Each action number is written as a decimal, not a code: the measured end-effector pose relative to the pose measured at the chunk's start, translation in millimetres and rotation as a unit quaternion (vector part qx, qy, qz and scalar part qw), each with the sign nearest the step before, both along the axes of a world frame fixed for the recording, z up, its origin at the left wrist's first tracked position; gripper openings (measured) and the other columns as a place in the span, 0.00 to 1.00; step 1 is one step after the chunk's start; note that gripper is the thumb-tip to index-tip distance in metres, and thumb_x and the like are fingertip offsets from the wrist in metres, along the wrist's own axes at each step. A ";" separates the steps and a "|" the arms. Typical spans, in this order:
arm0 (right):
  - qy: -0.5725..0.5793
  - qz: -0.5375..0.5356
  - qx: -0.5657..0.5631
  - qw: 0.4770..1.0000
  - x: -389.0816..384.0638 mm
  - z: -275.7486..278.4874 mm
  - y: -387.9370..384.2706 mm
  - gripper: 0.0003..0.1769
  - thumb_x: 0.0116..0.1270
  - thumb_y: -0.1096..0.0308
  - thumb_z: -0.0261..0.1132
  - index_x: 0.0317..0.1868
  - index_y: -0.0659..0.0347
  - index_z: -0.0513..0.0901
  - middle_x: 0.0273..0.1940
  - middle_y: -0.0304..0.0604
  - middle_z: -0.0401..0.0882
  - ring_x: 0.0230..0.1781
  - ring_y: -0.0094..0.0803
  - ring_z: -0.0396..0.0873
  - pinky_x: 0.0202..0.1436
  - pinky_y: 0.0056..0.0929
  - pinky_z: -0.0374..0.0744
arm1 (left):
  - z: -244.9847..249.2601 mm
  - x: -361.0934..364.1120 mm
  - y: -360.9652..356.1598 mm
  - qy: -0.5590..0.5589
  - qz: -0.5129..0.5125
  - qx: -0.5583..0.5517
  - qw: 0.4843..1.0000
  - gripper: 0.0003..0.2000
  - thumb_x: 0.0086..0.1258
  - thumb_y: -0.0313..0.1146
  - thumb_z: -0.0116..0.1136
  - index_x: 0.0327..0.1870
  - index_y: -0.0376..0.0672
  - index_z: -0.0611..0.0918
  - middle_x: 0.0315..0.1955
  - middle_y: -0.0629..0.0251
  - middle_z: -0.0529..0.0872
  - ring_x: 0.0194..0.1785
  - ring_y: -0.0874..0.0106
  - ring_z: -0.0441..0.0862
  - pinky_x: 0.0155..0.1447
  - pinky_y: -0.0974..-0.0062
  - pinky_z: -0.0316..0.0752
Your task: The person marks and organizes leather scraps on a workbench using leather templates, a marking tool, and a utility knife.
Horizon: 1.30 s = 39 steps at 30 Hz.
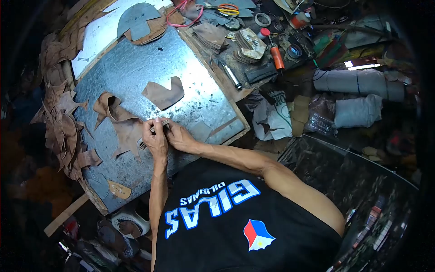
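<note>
Head view: two hands (155,141) hold one small, partly hidden item (164,122).

My left hand (155,137) is curled closed, close against my right hand (179,137). My right forearm (229,155) slants leftward.

Head cam; close, steep down view

Looks like a leather workshop to me. There's a metal-topped bench (131,68) with cut brown pieces (163,93) on it and scraps (59,122) heaped along one side. Scissors (228,9), grey patterns (138,20) and bits of gear crowd the far end, so yeah, pretty cluttered.
</note>
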State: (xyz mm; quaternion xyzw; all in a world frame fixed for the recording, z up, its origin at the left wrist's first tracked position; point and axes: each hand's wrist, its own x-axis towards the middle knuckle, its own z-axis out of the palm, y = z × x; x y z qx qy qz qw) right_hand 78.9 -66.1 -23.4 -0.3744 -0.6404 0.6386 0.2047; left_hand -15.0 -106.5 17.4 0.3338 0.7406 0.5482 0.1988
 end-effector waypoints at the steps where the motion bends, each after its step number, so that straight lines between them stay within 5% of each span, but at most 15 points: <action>1: -0.008 0.003 0.022 1.000 -0.7 -11.6 0.1 0.23 0.64 0.77 0.50 0.60 0.66 0.69 0.48 0.66 0.79 0.51 0.64 0.77 0.55 0.49 0.75 | 4.4 1.8 0.2 0.003 -0.007 -0.012 1.000 0.13 0.74 0.37 0.57 0.34 0.35 0.77 0.28 0.63 0.79 0.34 0.74 0.74 0.42 0.72 0.72; 6: 0.046 0.014 0.006 0.999 6.8 9.3 9.2 0.17 0.67 0.73 0.51 0.54 0.69 0.73 0.44 0.67 0.79 0.47 0.63 0.79 0.50 0.49 0.76 | 12.9 -8.5 -13.6 0.046 -0.098 -0.043 0.993 0.17 0.66 0.35 0.64 0.49 0.36 0.74 0.38 0.55 0.81 0.43 0.67 0.80 0.51 0.71 0.75; 7: 0.052 0.035 0.060 0.996 5.8 9.9 11.4 0.16 0.67 0.72 0.52 0.53 0.69 0.75 0.44 0.66 0.80 0.46 0.57 0.81 0.50 0.47 0.76 | 13.5 -14.6 -18.0 0.078 -0.108 -0.039 0.990 0.16 0.66 0.31 0.60 0.51 0.35 0.73 0.42 0.55 0.81 0.45 0.65 0.80 0.52 0.69 0.75; 9: 0.019 0.115 -0.015 0.993 12.1 5.8 15.4 0.16 0.73 0.61 0.55 0.46 0.67 0.79 0.37 0.53 0.84 0.39 0.34 0.80 0.45 0.39 0.77 | 21.6 -29.0 -23.1 -0.091 -0.120 -0.092 0.984 0.15 0.68 0.27 0.51 0.55 0.36 0.72 0.46 0.56 0.80 0.49 0.67 0.78 0.55 0.71 0.73; 11: 0.032 0.040 0.040 0.998 18.1 2.1 14.7 0.19 0.75 0.55 0.56 0.44 0.66 0.81 0.33 0.44 0.83 0.30 0.30 0.77 0.37 0.32 0.76 | 4.8 -44.7 -19.8 -0.073 -0.131 -0.121 0.981 0.17 0.68 0.30 0.50 0.57 0.37 0.71 0.45 0.57 0.78 0.48 0.71 0.74 0.54 0.69 0.71; 13: 0.032 0.007 -0.177 0.984 25.3 21.7 30.7 0.23 0.76 0.53 0.51 0.44 0.64 0.84 0.33 0.40 0.84 0.30 0.24 0.80 0.36 0.26 0.77 | -24.0 -52.4 -6.4 -0.106 -0.103 -0.173 0.974 0.21 0.64 0.35 0.54 0.56 0.33 0.72 0.35 0.58 0.77 0.38 0.69 0.73 0.44 0.66 0.72; 20: 0.116 -0.032 -0.266 0.956 51.5 26.0 51.3 0.29 0.79 0.46 0.48 0.39 0.66 0.81 0.23 0.36 0.74 0.23 0.24 0.73 0.32 0.25 0.76 | -29.9 -36.7 18.6 0.033 -0.118 -0.245 0.962 0.23 0.62 0.31 0.56 0.58 0.31 0.74 0.48 0.44 0.83 0.52 0.55 0.82 0.57 0.66 0.75; 23: 0.228 -0.067 -0.356 0.904 54.6 34.4 50.0 0.21 0.78 0.51 0.52 0.40 0.62 0.78 0.23 0.36 0.74 0.23 0.25 0.73 0.33 0.28 0.77 | -20.9 -29.7 14.4 0.127 -0.084 -0.146 0.977 0.25 0.63 0.28 0.55 0.63 0.31 0.71 0.52 0.40 0.81 0.58 0.48 0.80 0.60 0.62 0.73; 26: 0.256 -0.075 -0.360 0.894 55.3 46.6 47.3 0.16 0.78 0.55 0.55 0.43 0.61 0.76 0.27 0.38 0.77 0.26 0.26 0.75 0.36 0.29 0.77 | 2.8 -20.2 3.5 0.270 -0.059 -0.036 0.960 0.25 0.67 0.28 0.55 0.65 0.31 0.71 0.49 0.49 0.84 0.55 0.56 0.82 0.59 0.66 0.75; 28: 0.300 -0.073 -0.354 0.883 52.0 53.3 43.5 0.11 0.77 0.62 0.56 0.46 0.61 0.76 0.33 0.42 0.80 0.28 0.26 0.78 0.36 0.27 0.79 | 38.5 -6.1 -9.1 -0.106 -0.180 -0.048 0.977 0.19 0.72 0.30 0.55 0.62 0.31 0.75 0.43 0.61 0.85 0.48 0.69 0.82 0.54 0.74 0.76; 30: 0.317 -0.060 -0.324 0.889 44.9 62.0 38.6 0.09 0.76 0.64 0.58 0.46 0.62 0.76 0.36 0.41 0.81 0.31 0.26 0.78 0.37 0.26 0.79 | 51.5 9.5 -9.5 -0.293 -0.205 0.033 0.933 0.14 0.73 0.31 0.57 0.52 0.29 0.81 0.41 0.65 0.83 0.43 0.78 0.80 0.49 0.78 0.76; 34: 0.304 -0.066 -0.252 0.916 27.1 90.3 23.1 0.09 0.76 0.66 0.59 0.47 0.62 0.77 0.37 0.39 0.81 0.34 0.24 0.79 0.40 0.24 0.78 | 61.1 12.1 -8.0 -0.357 -0.126 0.077 0.922 0.14 0.75 0.32 0.57 0.52 0.30 0.81 0.35 0.72 0.83 0.37 0.83 0.77 0.40 0.84 0.74; 36: 0.226 -0.085 -0.135 0.961 21.9 92.2 22.9 0.09 0.74 0.66 0.61 0.46 0.64 0.80 0.36 0.38 0.81 0.35 0.24 0.79 0.41 0.23 0.78 | 63.2 8.4 -8.2 -0.325 -0.111 0.106 0.933 0.13 0.75 0.31 0.57 0.52 0.31 0.81 0.33 0.72 0.84 0.34 0.84 0.76 0.37 0.84 0.73; 38: 0.070 -0.073 0.243 0.965 22.3 107.8 24.9 0.09 0.72 0.68 0.63 0.43 0.66 0.82 0.35 0.39 0.80 0.34 0.24 0.79 0.39 0.23 0.77 | 75.5 -2.0 -14.0 -0.154 -0.113 0.052 0.980 0.12 0.74 0.30 0.57 0.51 0.33 0.82 0.30 0.67 0.85 0.31 0.82 0.79 0.34 0.82 0.74; 39: 0.098 -0.095 0.207 0.969 16.2 125.2 20.5 0.09 0.69 0.68 0.66 0.41 0.67 0.83 0.33 0.40 0.79 0.31 0.24 0.79 0.36 0.23 0.77 | 80.7 -6.7 -15.9 -0.153 -0.120 0.053 0.979 0.12 0.74 0.30 0.57 0.51 0.33 0.82 0.30 0.67 0.85 0.31 0.82 0.79 0.34 0.82 0.74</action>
